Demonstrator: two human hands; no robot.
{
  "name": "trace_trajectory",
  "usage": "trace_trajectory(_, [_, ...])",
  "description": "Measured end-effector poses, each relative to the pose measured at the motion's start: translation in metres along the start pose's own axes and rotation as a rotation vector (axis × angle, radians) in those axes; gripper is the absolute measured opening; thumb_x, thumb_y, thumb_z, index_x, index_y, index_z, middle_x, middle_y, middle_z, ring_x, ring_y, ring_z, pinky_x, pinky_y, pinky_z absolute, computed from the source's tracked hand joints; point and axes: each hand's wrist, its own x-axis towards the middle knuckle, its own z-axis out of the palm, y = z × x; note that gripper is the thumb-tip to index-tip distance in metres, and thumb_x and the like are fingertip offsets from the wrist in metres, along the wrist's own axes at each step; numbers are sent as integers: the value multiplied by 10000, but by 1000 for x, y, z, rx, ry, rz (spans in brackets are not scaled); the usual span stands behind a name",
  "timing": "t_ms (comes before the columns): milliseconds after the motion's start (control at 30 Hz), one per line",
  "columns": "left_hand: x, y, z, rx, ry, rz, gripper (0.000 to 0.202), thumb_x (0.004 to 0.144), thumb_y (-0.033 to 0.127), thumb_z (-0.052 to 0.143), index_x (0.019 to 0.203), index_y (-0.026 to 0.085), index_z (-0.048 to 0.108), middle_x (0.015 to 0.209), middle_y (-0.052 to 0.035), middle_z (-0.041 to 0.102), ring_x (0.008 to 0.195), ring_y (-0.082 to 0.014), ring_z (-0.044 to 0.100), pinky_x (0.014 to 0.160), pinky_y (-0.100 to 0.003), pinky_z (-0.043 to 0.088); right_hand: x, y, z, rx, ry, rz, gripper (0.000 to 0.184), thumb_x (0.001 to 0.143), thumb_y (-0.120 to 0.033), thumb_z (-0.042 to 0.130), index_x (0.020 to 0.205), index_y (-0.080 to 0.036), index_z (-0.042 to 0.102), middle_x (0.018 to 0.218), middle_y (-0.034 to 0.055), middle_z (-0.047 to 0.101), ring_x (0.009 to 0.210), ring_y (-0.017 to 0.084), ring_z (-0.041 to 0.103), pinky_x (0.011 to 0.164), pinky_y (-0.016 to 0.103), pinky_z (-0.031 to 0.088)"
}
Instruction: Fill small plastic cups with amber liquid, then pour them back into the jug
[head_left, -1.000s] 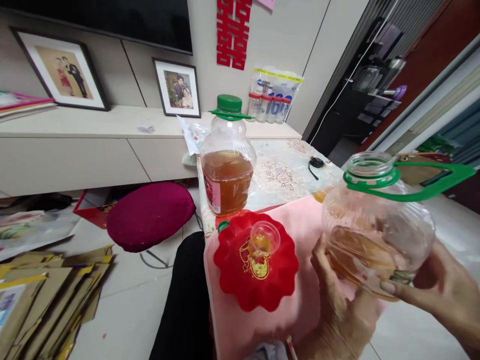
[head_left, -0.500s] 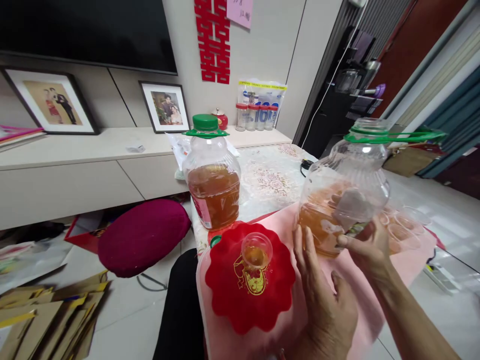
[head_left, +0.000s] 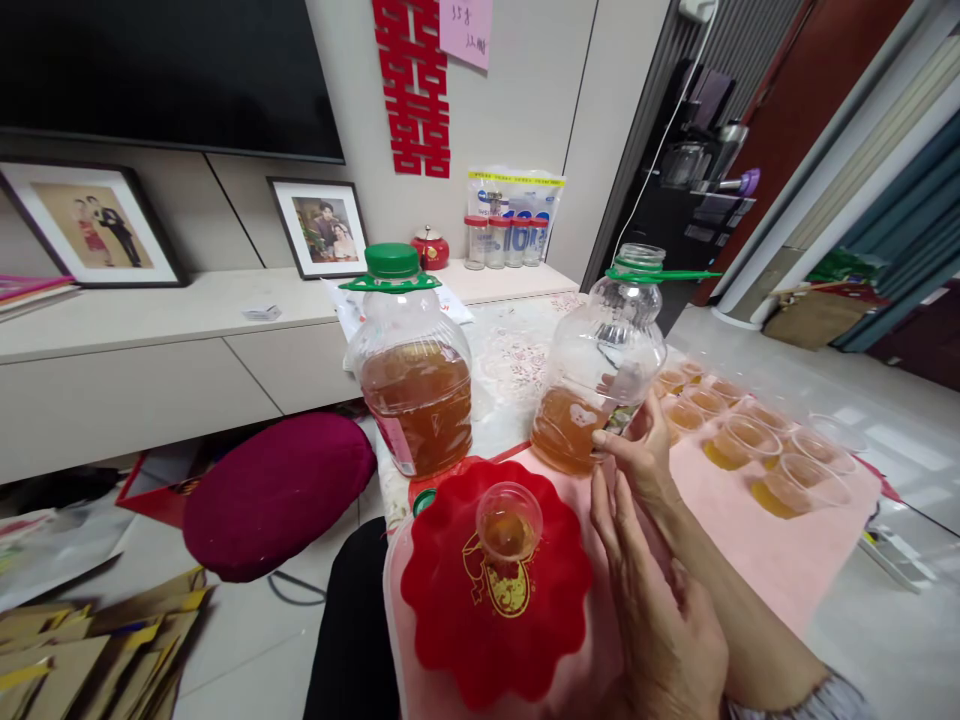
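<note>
My right hand [head_left: 641, 455] holds the lower side of a clear plastic jug [head_left: 570, 425], its thumb in front. The jug is uncapped, stands about upright with amber liquid in its lower part, and has a green carrying ring round its neck. Close below its base, my left hand [head_left: 656, 600] has its fingers stretched out and holds nothing. A small clear cup [head_left: 510, 525] with some amber liquid rests on a red scalloped plate [head_left: 525, 650] to the left of my hands. Behind the plate stands a second jug [head_left: 416, 400], closed with a green cap.
Several plastic cups [head_left: 750, 445] with amber liquid stand on the pink mat [head_left: 780, 560] at right. A green lid [head_left: 424, 500] lies beside the plate. Left of the table is a maroon stool [head_left: 277, 495]. Red-lidded jars [head_left: 499, 243] stand on the cabinet behind.
The uncapped jug has moved left and away from me, with my right hand on it. My left hand's fingers have come off its side. The cups at right now show more fully.
</note>
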Motion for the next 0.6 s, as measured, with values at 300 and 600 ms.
trace_trajectory(300, [-1,5,1,-155,-16,-54,1047,756,-87,436,1690,327,205,1811,-4,154,1677,-273,196,1366,-475,344,-109,-50,18,-137,-62,90,643,811,-375,744,1441,-350,619,1499,-18,598,1596,340,321,1295,552,363])
trace_trajectory(600, [-5,0,4,-94,76,161,927,784,-108,425,1633,258,356,1697,-95,420,1641,-265,302,1324,-457,408,-153,-57,14,-45,-94,168,688,858,-260,745,1524,-329,586,1640,-39,465,1654,285,101,1343,476,285])
